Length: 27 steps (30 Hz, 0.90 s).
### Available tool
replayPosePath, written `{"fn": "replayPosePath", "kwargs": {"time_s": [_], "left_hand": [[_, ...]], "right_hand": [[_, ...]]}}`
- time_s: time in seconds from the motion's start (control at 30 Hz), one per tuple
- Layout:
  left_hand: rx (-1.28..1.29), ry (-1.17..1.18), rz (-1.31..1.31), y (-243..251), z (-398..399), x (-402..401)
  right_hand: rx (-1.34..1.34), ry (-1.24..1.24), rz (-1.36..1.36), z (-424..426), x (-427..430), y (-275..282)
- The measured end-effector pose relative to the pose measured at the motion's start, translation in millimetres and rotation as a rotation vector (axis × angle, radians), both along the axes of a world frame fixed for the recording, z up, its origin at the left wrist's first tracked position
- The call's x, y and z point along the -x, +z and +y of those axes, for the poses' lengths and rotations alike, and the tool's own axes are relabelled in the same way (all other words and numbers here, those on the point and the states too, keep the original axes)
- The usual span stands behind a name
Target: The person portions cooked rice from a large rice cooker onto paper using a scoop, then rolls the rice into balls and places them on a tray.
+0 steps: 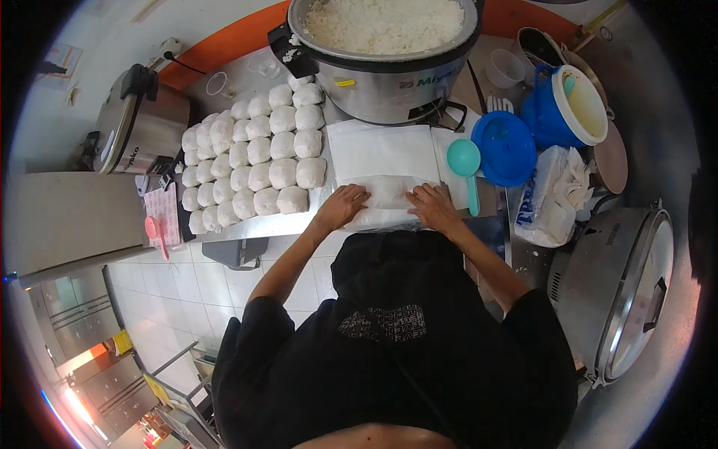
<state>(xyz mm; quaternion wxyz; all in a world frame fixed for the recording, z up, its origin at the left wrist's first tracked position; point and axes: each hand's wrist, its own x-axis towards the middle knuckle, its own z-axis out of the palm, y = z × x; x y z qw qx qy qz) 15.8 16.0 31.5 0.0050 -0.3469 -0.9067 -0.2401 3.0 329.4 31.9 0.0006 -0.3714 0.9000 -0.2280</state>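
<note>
Directly before me a white paper sheet is folded over a rounded lump, making a wrapped bundle (387,192). My left hand (344,205) presses the bundle's left end with bent fingers. At its right end, my right hand (435,206) has its fingertips on the paper. Beneath and behind lies a stack of white wrapping paper (381,150). What the lump is cannot be seen through the paper. Rows of white paper-wrapped bundles (258,151) stand to the left, some stacked. Beyond the paper, a large Miyako rice cooker (387,78) stands uncovered, filled with cooked white rice (384,23).
A turquoise scoop (464,160) lies right of the paper, beside a blue lid (504,149). Past them are a blue bucket (566,106) and a plastic pack (552,196). Closed cookers (606,292) stand far right and left. A pink spoon (157,233) rests at the left edge.
</note>
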Motion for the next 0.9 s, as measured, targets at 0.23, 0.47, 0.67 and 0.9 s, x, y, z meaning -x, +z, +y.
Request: {"fn": "replayPosePath", "kwargs": {"time_s": [0.23,0.47,0.67,0.9], "left_hand": [[0.078,0.155,-0.407,-24,2,39],[0.245,0.397,-0.172,4,53,66],[0.289,0.360,-0.106,-16,56,57],[-0.014,0.649,-0.278,2,77,15]], "right_hand": [[-0.172,-0.057,-0.262,-11,29,-10],[-0.241,-0.462,-0.318,-50,57,16],[-0.114,-0.243,-0.230,-49,47,-8],[0.135,-0.180,-0.192,-36,0,-25]]}}
